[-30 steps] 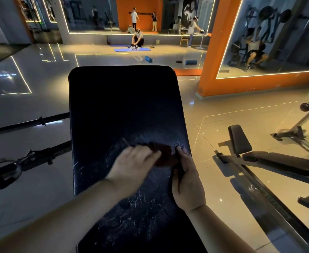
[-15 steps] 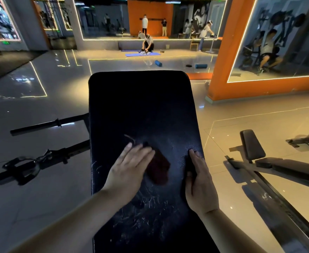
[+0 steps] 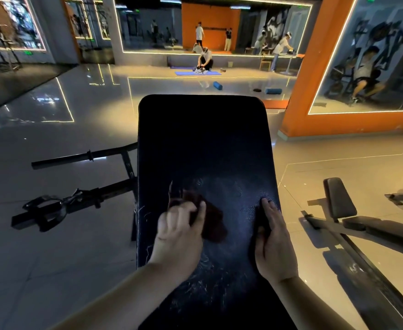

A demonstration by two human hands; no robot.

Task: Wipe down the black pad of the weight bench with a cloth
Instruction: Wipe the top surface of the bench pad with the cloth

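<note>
The black bench pad (image 3: 203, 144) runs away from me, long and scuffed with pale scratches near its close end. A dark reddish-brown cloth (image 3: 211, 220) lies on the pad's near middle. My left hand (image 3: 179, 231) grips the cloth's left part, fingers curled round the fabric. My right hand (image 3: 273, 236) rests on the pad's right edge with fingers straight, thumb on top of the surface. Part of the cloth is hidden under my left fingers.
The bench's black frame bars (image 3: 76, 201) stick out on the floor to the left. Another bench (image 3: 353, 217) stands close on the right. An orange mirrored pillar (image 3: 298, 110) rises at the back right. People and blue mats (image 3: 197, 73) occupy the far floor.
My left hand went from lying flat on the cloth to curling round it and has slid left across the pad. The right hand stays on the pad's right edge.
</note>
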